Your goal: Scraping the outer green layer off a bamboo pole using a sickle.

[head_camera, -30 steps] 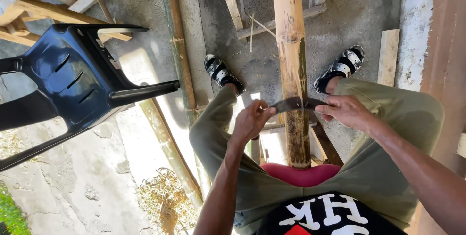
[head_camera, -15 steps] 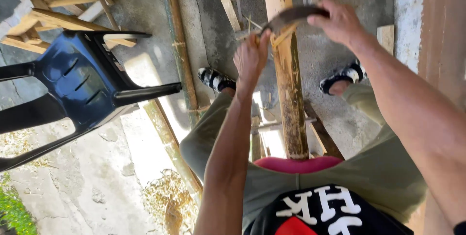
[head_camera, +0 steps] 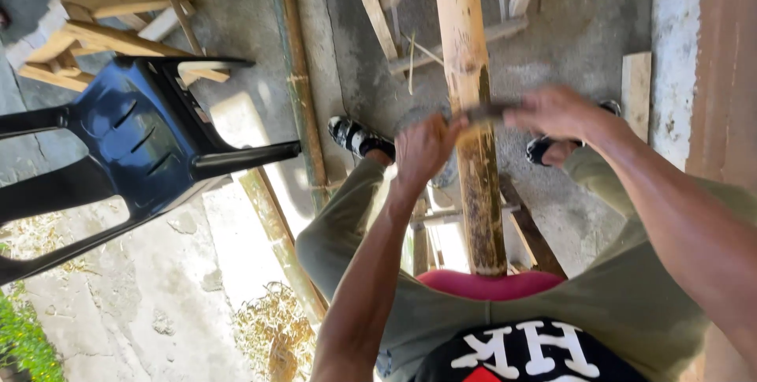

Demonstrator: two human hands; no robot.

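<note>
A thick bamboo pole (head_camera: 471, 98) runs away from me between my knees, its near end resting on a red cushion (head_camera: 489, 283). A dark curved blade (head_camera: 490, 111) lies across the pole, held at both ends. My left hand (head_camera: 426, 148) grips its left end and my right hand (head_camera: 556, 111) grips its right end. Both hands and the blade are blurred by motion. The pole's lower stretch looks darker and scraped, the upper stretch pale yellow.
A dark blue plastic chair (head_camera: 118, 149) lies tipped over at the left. Thin bamboo poles (head_camera: 298, 74) lie on the concrete floor, with a wooden frame (head_camera: 102, 27) at top left. Shavings (head_camera: 272, 327) pile near my left leg. A plank (head_camera: 637, 98) leans at the right.
My hands pushed the blade up the pole away from me, then drew it back down toward me; it now sits about midway along the pole.
</note>
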